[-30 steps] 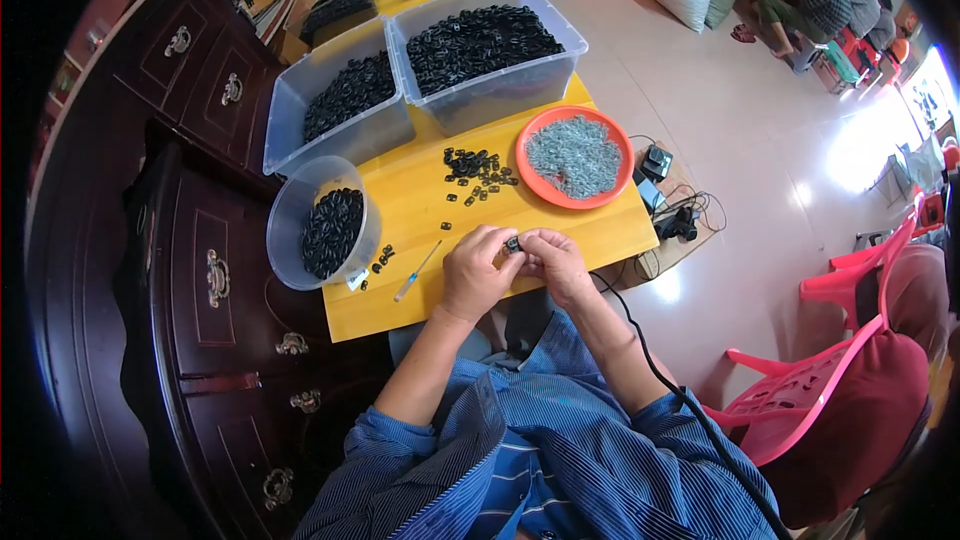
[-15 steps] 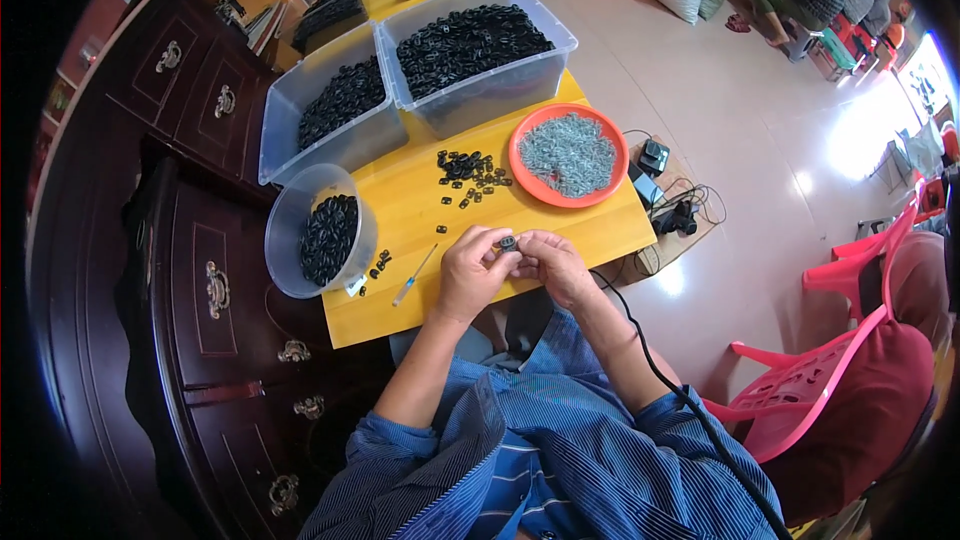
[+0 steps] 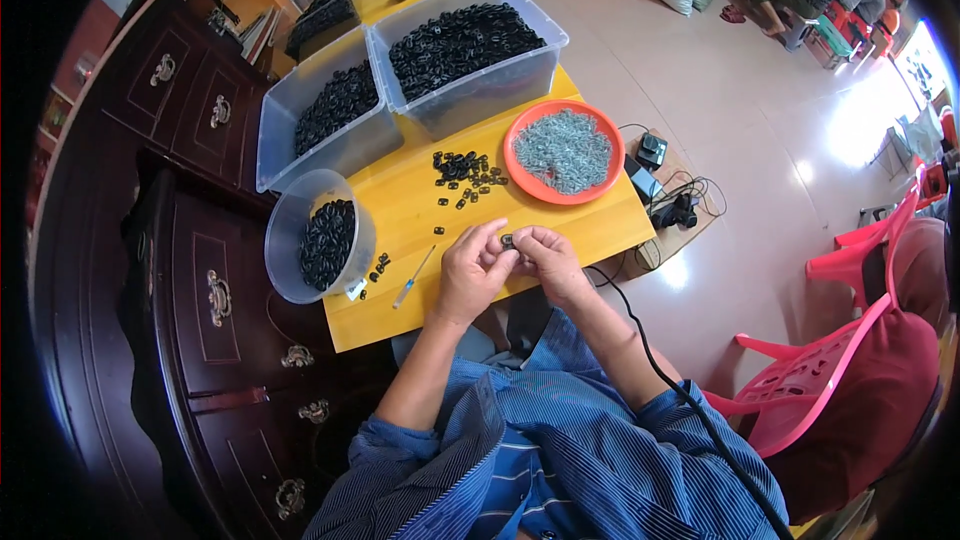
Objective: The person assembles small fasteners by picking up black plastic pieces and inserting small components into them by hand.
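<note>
Between my two hands, above the near edge of the yellow table, is a small black oval plastic part. The thumb and fingers of my left hand grip it from the left. My right hand pinches at its right side; anything smaller in those fingertips is hidden. A thin screwdriver with a clear blue handle lies left of my left hand. Loose black parts lie in a pile beyond my hands. To their right, an orange-red plate holds many small silvery pieces.
A clear round tub and two clear bins hold black parts. Dark wooden drawers stand close on the left. A black cable runs past my right arm. Pink chairs stand at right; people sit far off.
My right fingers have closed in over the black part, covering more of its right side. The whole view has shifted slightly. My left hand keeps its grip.
</note>
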Motion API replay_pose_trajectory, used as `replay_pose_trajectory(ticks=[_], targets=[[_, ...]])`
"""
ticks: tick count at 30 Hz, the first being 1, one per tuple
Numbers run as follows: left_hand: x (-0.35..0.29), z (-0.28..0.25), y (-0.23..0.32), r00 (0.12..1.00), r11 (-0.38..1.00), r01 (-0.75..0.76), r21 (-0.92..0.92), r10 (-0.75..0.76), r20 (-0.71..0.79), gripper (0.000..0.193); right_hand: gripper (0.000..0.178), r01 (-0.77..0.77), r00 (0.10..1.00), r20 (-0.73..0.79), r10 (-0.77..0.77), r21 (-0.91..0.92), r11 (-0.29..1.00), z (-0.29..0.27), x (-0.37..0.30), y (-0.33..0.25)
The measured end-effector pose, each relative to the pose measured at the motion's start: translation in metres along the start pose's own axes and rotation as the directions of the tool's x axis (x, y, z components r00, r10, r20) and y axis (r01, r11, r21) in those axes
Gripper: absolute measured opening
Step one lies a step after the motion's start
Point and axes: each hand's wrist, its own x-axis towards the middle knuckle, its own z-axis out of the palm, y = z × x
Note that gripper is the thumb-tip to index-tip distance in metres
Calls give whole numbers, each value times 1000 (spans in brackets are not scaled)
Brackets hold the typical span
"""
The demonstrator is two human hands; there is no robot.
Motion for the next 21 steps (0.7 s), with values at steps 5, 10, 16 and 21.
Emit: replay_pose_trajectory(ticks=[5,10,16,21], targets=[[-2,9,-1,995,994,67,-87,-73,-66,42,18,56,997,-48,-56,-3,998,5,-1,2],[-2,15,-5,990,991,90,-103,-100,-98,41,18,58,995,-76,-63,-58,997,9,-3,-1],[-4,18,-8,990,987,105,-123,-116,-82,41,19,81,993,-81,-86,-60,995,10,-4,0],[-5,14,-12,993,977,87,-193,-99,-57,47,19,82,993,-83,-88,-74,994,10,-5,-1]])
